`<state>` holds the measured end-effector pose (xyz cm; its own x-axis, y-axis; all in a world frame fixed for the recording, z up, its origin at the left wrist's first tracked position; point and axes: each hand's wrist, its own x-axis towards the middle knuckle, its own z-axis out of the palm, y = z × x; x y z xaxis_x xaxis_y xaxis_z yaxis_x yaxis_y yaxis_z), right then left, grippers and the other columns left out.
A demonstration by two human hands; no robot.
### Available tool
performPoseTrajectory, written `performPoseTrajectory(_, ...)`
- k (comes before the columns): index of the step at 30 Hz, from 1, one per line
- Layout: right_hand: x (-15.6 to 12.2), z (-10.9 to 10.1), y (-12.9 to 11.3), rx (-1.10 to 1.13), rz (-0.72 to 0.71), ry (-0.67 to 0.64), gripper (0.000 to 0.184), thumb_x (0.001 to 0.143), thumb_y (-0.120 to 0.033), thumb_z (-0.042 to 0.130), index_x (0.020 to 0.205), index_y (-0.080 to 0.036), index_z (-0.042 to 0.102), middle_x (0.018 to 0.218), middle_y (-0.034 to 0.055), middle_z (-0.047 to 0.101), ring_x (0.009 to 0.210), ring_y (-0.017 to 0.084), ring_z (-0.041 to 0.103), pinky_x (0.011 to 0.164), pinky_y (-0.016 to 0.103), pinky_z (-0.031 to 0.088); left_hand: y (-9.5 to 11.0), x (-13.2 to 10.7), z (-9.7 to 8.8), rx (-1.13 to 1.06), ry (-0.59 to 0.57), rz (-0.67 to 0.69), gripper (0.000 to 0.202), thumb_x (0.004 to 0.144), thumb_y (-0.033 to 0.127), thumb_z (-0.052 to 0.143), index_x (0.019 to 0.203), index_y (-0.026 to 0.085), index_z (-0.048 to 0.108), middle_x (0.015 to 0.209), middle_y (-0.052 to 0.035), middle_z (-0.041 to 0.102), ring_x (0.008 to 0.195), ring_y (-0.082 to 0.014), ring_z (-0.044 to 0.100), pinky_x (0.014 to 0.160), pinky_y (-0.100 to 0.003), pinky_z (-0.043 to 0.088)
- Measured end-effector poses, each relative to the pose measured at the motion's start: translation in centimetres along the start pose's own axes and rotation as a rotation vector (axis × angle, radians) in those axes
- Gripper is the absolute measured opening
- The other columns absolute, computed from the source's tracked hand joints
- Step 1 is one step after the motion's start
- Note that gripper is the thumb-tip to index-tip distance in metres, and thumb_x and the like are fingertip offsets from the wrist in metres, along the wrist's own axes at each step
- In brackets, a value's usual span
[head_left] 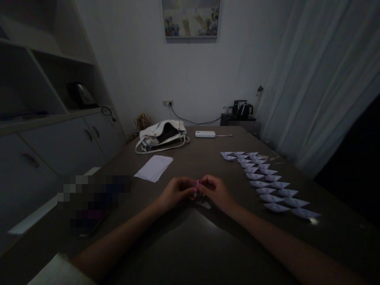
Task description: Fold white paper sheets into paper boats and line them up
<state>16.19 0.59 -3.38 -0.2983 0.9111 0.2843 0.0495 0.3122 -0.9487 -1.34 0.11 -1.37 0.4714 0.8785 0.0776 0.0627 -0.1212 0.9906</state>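
Both hands meet over the middle of the dark table (184, 237), pinching a small folded piece of white paper (196, 189) between them. My left hand (178, 190) grips it from the left with thumb and fingers, and my right hand (215, 192) does so from the right. Most of the paper is hidden behind the fingers, so its exact shape does not show. To the left and farther back lies a loose stack of white paper sheets (153, 168). On the right, folded paper boats (268, 183) stand in two long, slanting rows, with several in each.
At the far side rest a white handbag (163, 136) and a white power bank (205, 134) with a short cable. A blurred-out item (97, 202) is at the left edge. Cabinets (68, 146) line the left; a curtain (311, 79) hangs at right.
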Motion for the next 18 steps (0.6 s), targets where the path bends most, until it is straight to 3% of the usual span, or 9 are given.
performPoseTrajectory(9, -0.6, 0.1, -1.1, -0.210, -0.130, 0.051, 0.009, 0.081, -0.026, 0.056, 0.086, -0.020, 0.053, 0.074, 0.0007, 0.065, 0.066, 0.013, 0.062, 0.059, 0.023, 0.047, 0.0, 0.2, 0.1, 0.018, 0.051, -0.007, 0.035, 0.075, 0.038, 0.065, 0.095, 0.010, 0.063, 0.080, -0.0063, 0.067, 0.063, -0.0128, 0.061, 0.060, -0.023, 0.049)
performPoseTrajectory(18, -0.1, 0.1, 0.0, -0.054, -0.044, 0.053, 0.010, 0.077, -0.026, 0.060, 0.085, -0.019, 0.060, 0.072, 0.0013, 0.068, 0.062, 0.013, 0.063, 0.054, 0.022, 0.047, 0.0, 0.3, 0.4, -0.213, 0.147, -0.107, 0.037, 0.066, 0.034, 0.075, 0.091, 0.010, 0.063, 0.075, -0.0057, 0.068, 0.064, -0.0123, 0.063, 0.061, -0.021, 0.050)
